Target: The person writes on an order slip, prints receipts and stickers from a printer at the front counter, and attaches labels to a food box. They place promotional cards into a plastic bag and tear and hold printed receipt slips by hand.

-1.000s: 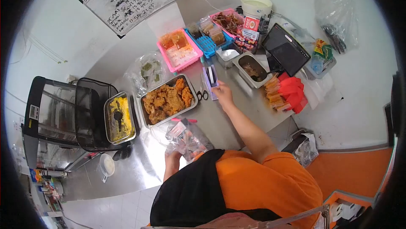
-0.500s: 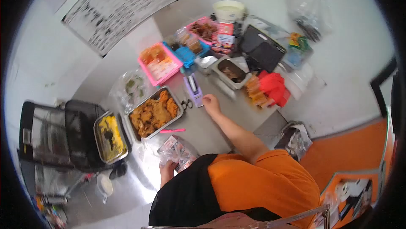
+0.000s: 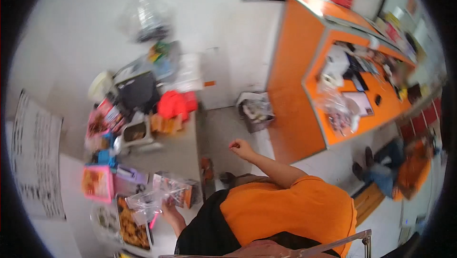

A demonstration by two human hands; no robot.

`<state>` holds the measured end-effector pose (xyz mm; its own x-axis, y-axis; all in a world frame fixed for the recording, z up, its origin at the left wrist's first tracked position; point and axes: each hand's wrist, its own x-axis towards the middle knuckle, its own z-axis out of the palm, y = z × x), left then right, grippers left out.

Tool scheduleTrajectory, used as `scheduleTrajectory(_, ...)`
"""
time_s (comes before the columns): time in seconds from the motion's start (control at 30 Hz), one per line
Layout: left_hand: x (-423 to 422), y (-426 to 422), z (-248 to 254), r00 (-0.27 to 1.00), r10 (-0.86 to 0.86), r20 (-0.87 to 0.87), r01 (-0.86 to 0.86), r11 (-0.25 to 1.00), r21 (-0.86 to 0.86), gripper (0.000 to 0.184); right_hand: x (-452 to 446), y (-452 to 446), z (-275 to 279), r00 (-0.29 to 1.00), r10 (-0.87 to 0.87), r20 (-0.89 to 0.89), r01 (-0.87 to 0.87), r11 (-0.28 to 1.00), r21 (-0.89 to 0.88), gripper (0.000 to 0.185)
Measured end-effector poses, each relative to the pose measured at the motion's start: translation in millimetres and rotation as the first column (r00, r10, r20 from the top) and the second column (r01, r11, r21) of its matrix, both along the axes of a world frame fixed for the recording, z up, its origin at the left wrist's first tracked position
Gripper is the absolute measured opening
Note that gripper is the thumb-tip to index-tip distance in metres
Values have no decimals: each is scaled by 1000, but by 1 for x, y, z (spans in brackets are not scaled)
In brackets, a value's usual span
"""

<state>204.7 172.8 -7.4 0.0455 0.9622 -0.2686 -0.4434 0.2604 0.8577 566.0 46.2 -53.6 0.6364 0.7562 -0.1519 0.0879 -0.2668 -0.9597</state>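
My left hand (image 3: 173, 216) grips a clear plastic bag (image 3: 146, 202) with a printed orange-and-white package (image 3: 175, 190) in it, above the near edge of the table. Out past the table's right edge, over the floor, hangs my right hand (image 3: 243, 150). Its fingers are pinched together, and a small reddish bit shows at the tips, too blurred to name. Left of the bag are a purple tape dispenser (image 3: 132, 175) and a metal tray of fried chicken (image 3: 133, 229), partly hidden by the plastic.
A pink basket (image 3: 110, 186), a metal container (image 3: 135, 133) and a red cloth (image 3: 172, 105) crowd the table. A lined bin (image 3: 255, 110) stands on the floor beside an orange counter (image 3: 291, 86). Another person (image 3: 413, 170) is at far right.
The view has swung to the right. My right hand has left the tape dispenser and is now off the table's edge. My left hand still holds the bag, now raised higher.
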Motion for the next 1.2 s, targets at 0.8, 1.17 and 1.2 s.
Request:
scheduleTrajectory(0.8,415,-128,118,808,73,-585,577,106,810,28,421,-376,145,608,-512,606,740,642,-200,49)
scheduleTrajectory(1.17,576,-242,143,467,-548,-694,637,-336,694,20,469,-365,94,645,-745,-170,764,618,186,26)
scheduleTrajectory(1.2,593,-251,141,457,-569,-683,618,-349,704,20,468,-364,100,673,-723,-154,738,644,202,25)
